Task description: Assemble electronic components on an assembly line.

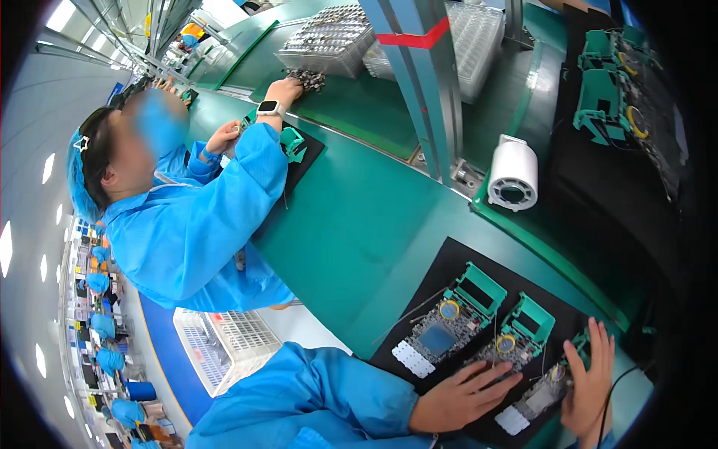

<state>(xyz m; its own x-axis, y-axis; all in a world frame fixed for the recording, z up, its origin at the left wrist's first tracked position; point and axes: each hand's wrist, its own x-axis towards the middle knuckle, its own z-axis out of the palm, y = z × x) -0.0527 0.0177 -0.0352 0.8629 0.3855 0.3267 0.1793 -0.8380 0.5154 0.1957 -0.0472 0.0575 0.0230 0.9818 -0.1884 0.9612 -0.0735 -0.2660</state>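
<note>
Three circuit boards lie in a row on a black mat [441, 280], each with a green plastic frame at its far end. The left board [458, 323] has a yellow ring, a bluish square and a white block. My left hand [467, 396] reaches across the near part of the middle board [497, 352], fingers stretched out, nothing visibly held. At the right, my right hand [589, 378] lies along the edge of the right board [538, 396] with fingers extended, touching near its green frame. My fingers partly cover both of these boards. Thin wires run beside the boards.
At the left a person in blue [198, 224] reaches toward small parts [308, 78]. A metal post [419, 90] and a white cylindrical device [513, 173] stand beyond the mat. Clear trays [325, 41] sit at the back; a white basket [224, 348] is below the table. More boards [621, 97] lie far right.
</note>
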